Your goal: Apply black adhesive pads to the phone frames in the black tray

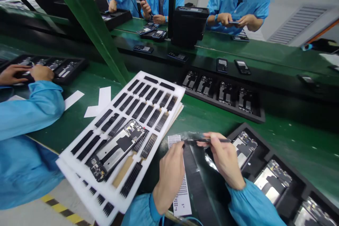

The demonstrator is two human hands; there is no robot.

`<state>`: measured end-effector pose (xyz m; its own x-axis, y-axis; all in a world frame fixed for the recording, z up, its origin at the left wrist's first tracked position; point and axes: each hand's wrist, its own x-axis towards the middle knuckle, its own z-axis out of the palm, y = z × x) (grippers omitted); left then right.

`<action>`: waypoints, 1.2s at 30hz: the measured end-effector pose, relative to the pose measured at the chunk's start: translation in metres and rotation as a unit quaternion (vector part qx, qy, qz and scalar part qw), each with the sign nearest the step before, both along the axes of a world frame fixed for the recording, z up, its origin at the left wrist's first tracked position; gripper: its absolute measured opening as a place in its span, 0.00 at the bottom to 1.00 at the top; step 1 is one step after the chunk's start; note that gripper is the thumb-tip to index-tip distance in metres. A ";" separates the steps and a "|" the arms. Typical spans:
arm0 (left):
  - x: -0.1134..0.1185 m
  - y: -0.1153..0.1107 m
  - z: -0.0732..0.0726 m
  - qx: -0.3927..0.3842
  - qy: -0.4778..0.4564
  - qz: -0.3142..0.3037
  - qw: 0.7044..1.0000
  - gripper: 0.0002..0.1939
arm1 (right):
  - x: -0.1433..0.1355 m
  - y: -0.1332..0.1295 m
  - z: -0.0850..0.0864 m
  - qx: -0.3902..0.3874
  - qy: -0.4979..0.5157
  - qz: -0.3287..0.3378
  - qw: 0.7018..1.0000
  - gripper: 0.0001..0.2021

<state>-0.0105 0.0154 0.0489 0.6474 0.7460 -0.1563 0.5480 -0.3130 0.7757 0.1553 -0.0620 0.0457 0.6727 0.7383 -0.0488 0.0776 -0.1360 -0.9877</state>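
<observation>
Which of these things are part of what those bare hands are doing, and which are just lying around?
Probably in use:
- thin dark tool, in the right hand
- dotted white sheet, beside the left hand

Apparently lying about:
- loose white paper strips
- phones on the far ledge

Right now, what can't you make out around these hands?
- Whatever the left hand pinches: head view, small and blurred at the fingertips.
- The exact end of the dark tool in the right hand: head view, blurred beside the left fingers.
- Part of the dotted strip: head view, behind the left hand.
- The lowest opened phone at right: head view, cut off by the bottom edge.
</observation>
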 end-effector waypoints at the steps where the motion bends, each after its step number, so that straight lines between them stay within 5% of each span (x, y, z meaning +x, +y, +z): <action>1: -0.001 0.000 0.004 -0.104 -0.085 0.041 0.990 0.17 | -0.006 -0.009 0.006 0.008 0.009 -0.021 1.000 0.23; 4: -0.003 -0.005 0.017 -0.395 -0.272 0.089 0.873 0.18 | -0.026 -0.033 0.024 0.003 -0.014 -0.045 0.999 0.19; 7: -0.004 -0.011 0.027 -0.505 -0.345 0.083 0.786 0.19 | -0.042 -0.042 0.034 -0.003 -0.059 -0.061 0.996 0.16; 19: -0.004 -0.021 0.035 -0.531 -0.370 0.053 0.760 0.17 | -0.053 -0.043 0.036 0.062 0.008 -0.064 0.996 0.12; 27: 0.005 -0.023 0.033 -0.537 -0.376 0.131 0.744 0.19 | -0.058 -0.046 0.022 0.053 -0.132 -0.061 0.988 0.12; 30: 0.009 -0.017 0.026 -0.465 -0.362 0.183 0.787 0.19 | -0.039 -0.041 0.016 0.042 -0.125 -0.088 0.987 0.13; 32: 0.012 -0.010 0.019 -0.327 -0.308 0.173 0.876 0.19 | -0.014 -0.032 0.010 0.007 -0.108 -0.118 0.987 0.17; 34: 0.017 -0.001 0.012 -0.121 -0.194 0.077 0.971 0.18 | 0.012 -0.019 0.001 -0.037 -0.112 -0.113 0.986 0.21; 36: 0.026 0.005 0.003 0.087 -0.031 -0.051 0.994 0.27 | 0.032 -0.006 -0.009 -0.068 -0.131 -0.089 0.985 0.25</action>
